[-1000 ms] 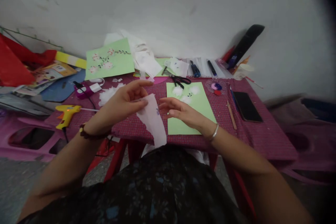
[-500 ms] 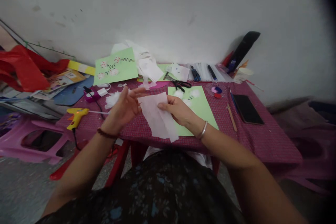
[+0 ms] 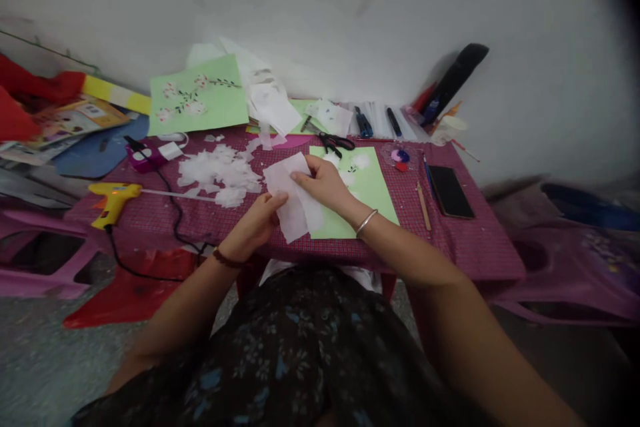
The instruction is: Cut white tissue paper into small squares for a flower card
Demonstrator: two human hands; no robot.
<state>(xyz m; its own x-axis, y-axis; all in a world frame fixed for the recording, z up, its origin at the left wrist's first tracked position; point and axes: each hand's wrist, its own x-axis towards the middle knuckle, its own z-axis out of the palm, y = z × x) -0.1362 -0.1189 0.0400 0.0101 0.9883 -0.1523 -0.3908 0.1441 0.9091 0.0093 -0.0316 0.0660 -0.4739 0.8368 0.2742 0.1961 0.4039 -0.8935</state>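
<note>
A thin white tissue sheet [image 3: 293,197] is held over the near edge of the magenta table [image 3: 450,240]. My left hand [image 3: 257,223] pinches its lower left side. My right hand [image 3: 323,181] grips its upper right part, fingers on top. Under and right of the sheet lies a green card [image 3: 373,193] with white tissue flowers [image 3: 360,161] glued near its far end. A heap of torn white tissue bits [image 3: 217,173] lies just left of my hands.
A yellow glue gun [image 3: 113,199] with black cord lies at the left. Black scissors [image 3: 336,142], a paint dish [image 3: 397,159], a pencil [image 3: 423,205] and a phone [image 3: 450,191] sit behind and right. Another flowered green card [image 3: 197,103] leans on the wall. Pink stools flank the table.
The tissue sheet went from dangling in my left hand to being held by both hands, lower over the table edge. My left hand dropped to the sheet's lower side.
</note>
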